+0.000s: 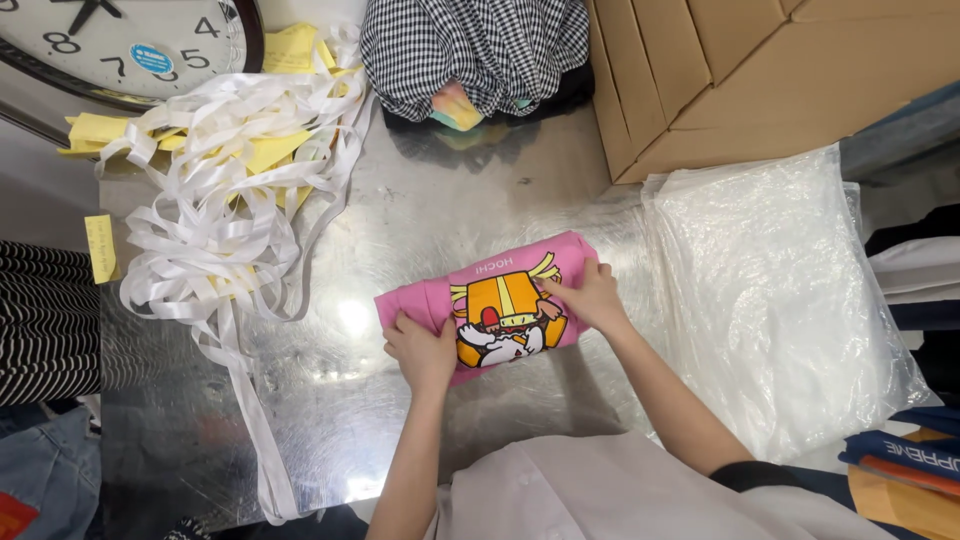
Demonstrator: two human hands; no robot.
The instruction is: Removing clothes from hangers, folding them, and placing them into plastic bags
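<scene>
So both hands are flat on a small folded pink garment (487, 303) with a cartoon print in orange and yellow, sitting about mid-tabletop (400, 200) on that shiny metal surface. The left hand (422, 350) is pressing down on the near-left end, fingers curled together over the edge. The right hand (590, 297) is on the right end, fingers spread a bit and pinching or smoothing the fabric there; can't really tell if it's gripping the cloth or just holding it flat.

Looks to me like the folding step is basically at the tidy-up stage: the piece is already a compact rectangle and the hands are squaring it off. I'd guess the next move needs both ends kept tight so the fold doesn't spring open when it gets lifted.

Around it: a stack of clear plastic bags (780, 300) just to the right, cardboard boxes (760, 70) at the far right, a messy heap of white strips (230, 220) over yellow paper slips on the left, a wall clock (130, 45) lying at the far left, and a checked cloth bundle (470, 50) at the far side.
</scene>
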